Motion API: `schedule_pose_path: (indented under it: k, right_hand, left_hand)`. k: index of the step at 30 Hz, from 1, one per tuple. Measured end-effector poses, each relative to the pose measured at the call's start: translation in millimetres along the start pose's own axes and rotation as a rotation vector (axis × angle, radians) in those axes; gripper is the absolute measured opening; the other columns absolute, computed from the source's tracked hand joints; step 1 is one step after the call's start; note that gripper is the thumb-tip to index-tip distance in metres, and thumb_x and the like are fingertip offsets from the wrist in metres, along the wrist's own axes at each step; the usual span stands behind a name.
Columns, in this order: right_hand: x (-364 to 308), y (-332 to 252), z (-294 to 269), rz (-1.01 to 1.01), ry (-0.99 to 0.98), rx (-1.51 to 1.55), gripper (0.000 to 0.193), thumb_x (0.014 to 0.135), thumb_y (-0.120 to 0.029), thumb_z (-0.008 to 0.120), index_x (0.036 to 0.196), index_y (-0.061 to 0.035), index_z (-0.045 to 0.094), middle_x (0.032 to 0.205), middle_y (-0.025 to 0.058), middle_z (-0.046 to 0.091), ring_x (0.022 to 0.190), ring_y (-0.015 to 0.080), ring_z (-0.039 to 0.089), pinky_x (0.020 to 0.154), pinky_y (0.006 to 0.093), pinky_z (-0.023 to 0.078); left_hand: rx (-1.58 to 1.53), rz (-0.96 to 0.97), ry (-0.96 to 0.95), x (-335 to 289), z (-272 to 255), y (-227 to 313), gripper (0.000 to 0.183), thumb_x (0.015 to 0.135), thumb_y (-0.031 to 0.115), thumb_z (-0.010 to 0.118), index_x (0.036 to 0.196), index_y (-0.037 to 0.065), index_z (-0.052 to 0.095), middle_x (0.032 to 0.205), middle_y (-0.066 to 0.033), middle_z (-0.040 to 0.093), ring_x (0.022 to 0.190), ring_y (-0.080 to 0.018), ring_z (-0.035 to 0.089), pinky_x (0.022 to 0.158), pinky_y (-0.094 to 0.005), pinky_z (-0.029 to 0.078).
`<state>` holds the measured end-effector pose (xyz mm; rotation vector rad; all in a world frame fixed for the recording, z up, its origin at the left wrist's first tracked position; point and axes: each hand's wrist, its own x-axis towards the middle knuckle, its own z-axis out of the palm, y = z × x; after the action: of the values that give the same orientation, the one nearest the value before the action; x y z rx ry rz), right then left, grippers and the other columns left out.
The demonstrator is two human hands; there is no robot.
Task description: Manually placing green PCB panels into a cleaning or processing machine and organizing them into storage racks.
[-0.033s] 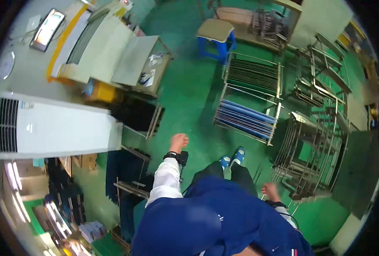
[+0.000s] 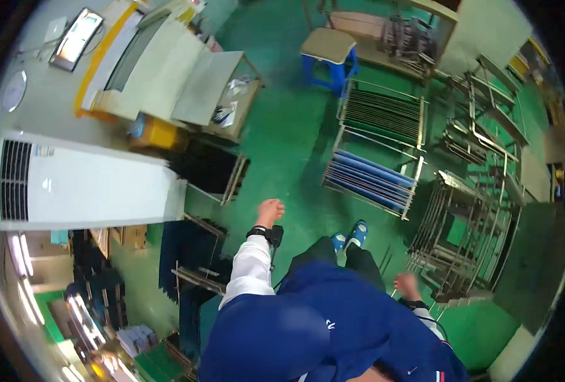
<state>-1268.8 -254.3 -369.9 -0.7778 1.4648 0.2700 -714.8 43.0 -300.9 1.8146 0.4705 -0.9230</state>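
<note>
Left hand [image 2: 270, 212]: held out ahead of the body above the green floor [image 2: 282, 153]; fingers loosely curled with nothing seen in them, and I can't tell from here if they are fully closed.
Left wrist: wears a black band [image 2: 257, 232] with a small black box [image 2: 275, 236] just beside it, below a white sleeve [image 2: 249, 270].
Right hand [image 2: 408, 286]: out by the right hip, blurred; I can't tell whether its fingers are apart or together, nor whether it touches the thin rods near it.
Shoes [image 2: 359, 233]: blue and white, side by side on the floor, between the two hands.
Bare metal rack [image 2: 432, 219]: on the right, just beyond the right hand and well apart from the left.
Dark-panel rack [image 2: 209, 167]: ahead and to the left of the left hand, which is clearly the nearer one.
Blue-panel rack [image 2: 370, 181]: ahead of the shoes, to the right of and slightly beyond the left hand, ahead of the right. Its long axis runs away from the person; the thin blue panels lie crosswise, left to right. Neither hand touches it; which is nearer is hard to judge.
Stool [image 2: 329, 48]: farther off, past that rack, blue-legged with a tan seat.
</note>
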Motion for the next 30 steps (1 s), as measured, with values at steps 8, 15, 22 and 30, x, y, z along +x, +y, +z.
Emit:
schedule_pose_path:
  k: [8,15,22,30]
  right_hand:
    - [59.2,-116.7,3.0,-0.35,-0.255,-0.235,0.015,0.087,-0.017,0.051,0.076,-0.008,0.056,0.061,0.0044,0.052,0.049,0.0178,0.052,0.042,0.0306,0.041]
    - [177.3,-164.6,84.9,-0.772,-0.195,-1.516,0.015,0.083,-0.022,0.058,0.08,-0.0078,0.061,0.07,0.007,0.06,0.059,0.0205,0.058,0.052,0.0404,0.047]
    - [152.7,-344.0,325.2,-0.236,-0.153,-0.808,0.012,0.086,-0.021,0.057,0.086,-0.0088,0.058,0.066,0.005,0.054,0.052,0.0204,0.053,0.044,0.0363,0.041]
    - [127.3,-454.4,455.3,-0.014,-0.49,-0.288,0.005,0.087,-0.014,0.058,0.089,-0.0113,0.055,0.063,0.002,0.048,0.046,0.0152,0.043,0.039,0.0271,0.035]
  left_hand:
    - [-0.228,0.061,-0.054,18.2,-27.0,8.8,0.03,0.089,0.027,0.058,0.11,0.005,0.057,0.093,-0.0085,0.065,0.076,-0.0173,0.062,0.066,-0.0309,0.051]
    - [-0.3,0.064,-0.001,103.3,-67.1,99.9,0.026,0.087,0.027,0.059,0.103,0.007,0.059,0.083,-0.0043,0.065,0.062,-0.0128,0.058,0.055,-0.0278,0.049]
    - [-0.355,0.103,0.194,200.3,-184.8,123.8,0.025,0.087,0.029,0.058,0.091,0.005,0.062,0.075,-0.004,0.063,0.054,-0.0136,0.057,0.048,-0.0267,0.048]
    - [-0.536,-0.011,0.148,257.9,-277.4,166.1,0.024,0.089,0.028,0.057,0.101,0.007,0.058,0.086,-0.0063,0.063,0.068,-0.0158,0.06,0.058,-0.03,0.05]
